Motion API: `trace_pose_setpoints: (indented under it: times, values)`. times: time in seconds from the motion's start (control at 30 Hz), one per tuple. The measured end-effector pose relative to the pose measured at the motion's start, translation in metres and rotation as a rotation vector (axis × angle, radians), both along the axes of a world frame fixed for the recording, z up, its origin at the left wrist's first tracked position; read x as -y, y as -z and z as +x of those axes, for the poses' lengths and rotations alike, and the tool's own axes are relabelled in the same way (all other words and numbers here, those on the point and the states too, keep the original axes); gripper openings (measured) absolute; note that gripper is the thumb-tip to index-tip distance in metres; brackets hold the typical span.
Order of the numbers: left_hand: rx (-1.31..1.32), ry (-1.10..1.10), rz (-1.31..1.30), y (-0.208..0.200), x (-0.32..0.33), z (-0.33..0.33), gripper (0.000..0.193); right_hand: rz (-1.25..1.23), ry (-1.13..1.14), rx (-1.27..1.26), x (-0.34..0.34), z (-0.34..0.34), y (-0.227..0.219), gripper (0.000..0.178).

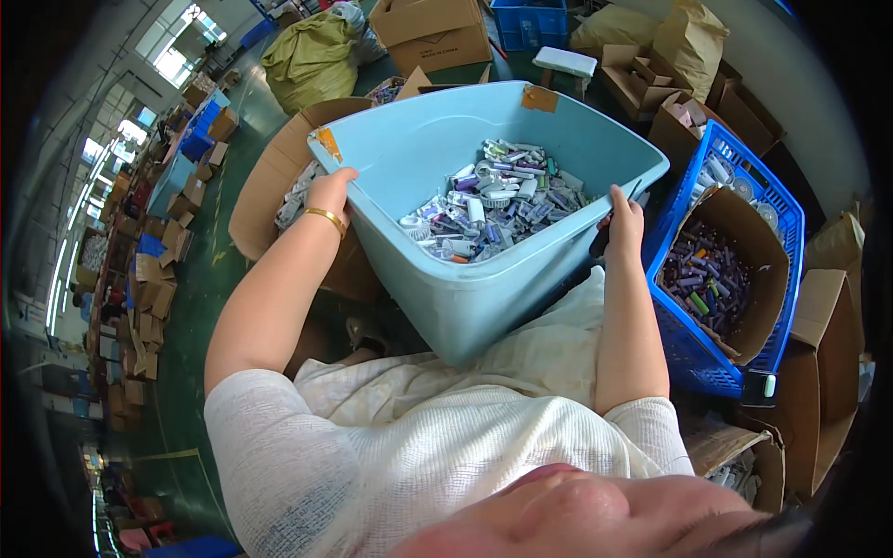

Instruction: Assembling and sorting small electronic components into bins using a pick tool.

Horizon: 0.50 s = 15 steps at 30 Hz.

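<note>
A large light blue plastic bin point(445, 270) stands in front of me, tilted toward my body. Small white, grey and purple pieces point(507, 200), many of them cylindrical, lie heaped inside. My left hand point(332, 192) is closed over the bin's left rim near a strip of orange tape point(327, 142). At the right rim, my right hand point(624, 223) is closed around a dark-handled tool point(601, 238) with a thin pointed end; its exact kind is unclear. That hand is against or just beside the rim, and its fingers are partly hidden.
To the right, a blue plastic crate point(777, 219) holds a cardboard box of small purple cylinders point(702, 279). An open carton point(256, 200) is left of the bin. Behind it are a cardboard box point(433, 42), a yellow-green sack point(309, 63) and a white-topped stool point(565, 63).
</note>
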State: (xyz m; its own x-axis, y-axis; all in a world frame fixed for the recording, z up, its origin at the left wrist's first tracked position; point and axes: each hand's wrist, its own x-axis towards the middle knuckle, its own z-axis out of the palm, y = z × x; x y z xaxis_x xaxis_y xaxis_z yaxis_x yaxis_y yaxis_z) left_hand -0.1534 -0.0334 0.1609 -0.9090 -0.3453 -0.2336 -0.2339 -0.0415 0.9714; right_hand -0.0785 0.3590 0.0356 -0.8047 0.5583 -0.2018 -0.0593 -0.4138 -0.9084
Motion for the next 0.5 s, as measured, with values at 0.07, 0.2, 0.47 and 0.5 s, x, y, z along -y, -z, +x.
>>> trace_pose_setpoints:
  times: [0.07, 0.2, 0.47, 0.5]
  values:
    - [-0.03, -0.028, 0.051, 0.0, -0.002, -0.023, 0.03, -0.04, -0.004, 0.1, 0.005, -0.001, 0.002, 0.031]
    - [-0.087, -0.022, -0.095, -0.025, -0.023, -0.063, 0.035, -0.189, 0.038, 0.067, 0.0, -0.013, 0.006, 0.031]
    - [-0.061, 0.038, -0.47, -0.06, -0.095, -0.128, 0.041, -0.445, 0.188, -0.017, -0.003, -0.012, 0.003, 0.038]
    - [-0.113, 0.092, -0.443, -0.062, -0.104, -0.14, 0.041, -0.487, 0.198, -0.035, -0.008, -0.013, 0.0, 0.039]
